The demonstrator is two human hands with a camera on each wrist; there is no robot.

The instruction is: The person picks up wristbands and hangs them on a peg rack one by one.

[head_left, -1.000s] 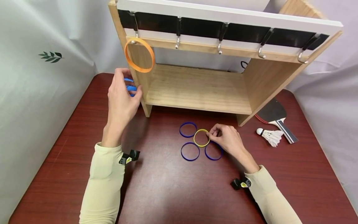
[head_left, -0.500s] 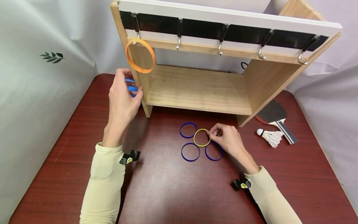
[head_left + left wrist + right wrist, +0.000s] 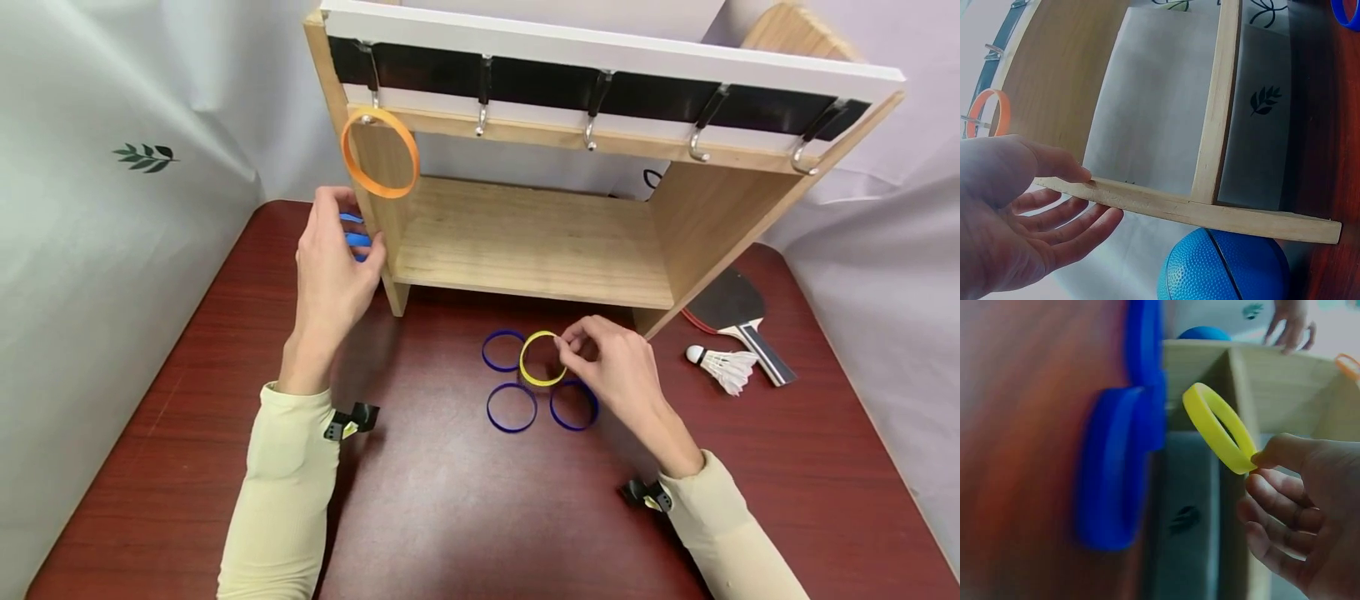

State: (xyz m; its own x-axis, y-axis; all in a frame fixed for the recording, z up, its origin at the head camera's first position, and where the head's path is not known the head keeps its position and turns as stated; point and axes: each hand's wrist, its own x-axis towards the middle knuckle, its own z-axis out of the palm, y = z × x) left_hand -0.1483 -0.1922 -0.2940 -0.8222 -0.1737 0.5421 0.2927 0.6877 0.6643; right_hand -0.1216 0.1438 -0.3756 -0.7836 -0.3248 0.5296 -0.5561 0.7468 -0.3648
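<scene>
My right hand (image 3: 618, 362) pinches a yellow silicone wristband (image 3: 1219, 428) between thumb and index finger. In the right wrist view the band hangs tilted, raised off the table. Around it in the head view lie three dark blue wristbands, one behind left (image 3: 483, 350), one front left (image 3: 489, 408) and one front right (image 3: 552, 407). My left hand (image 3: 333, 258) grips the left side panel of a wooden shelf (image 3: 1147, 199), thumb on one face and fingers on the other. From the shelf's leftmost hook hangs an orange wristband (image 3: 411, 171).
Along the shelf's top rail run several metal hooks (image 3: 590, 133). Behind the left panel sits a blue ball (image 3: 1222, 265). A table tennis bat (image 3: 727, 300) and a shuttlecock (image 3: 723, 367) lie right of the shelf on the dark red table (image 3: 442, 517).
My right hand has lifted the yellow wristband off the table and tilted it up. The left hand keeps its grip on the panel; the head view has shifted slightly.
</scene>
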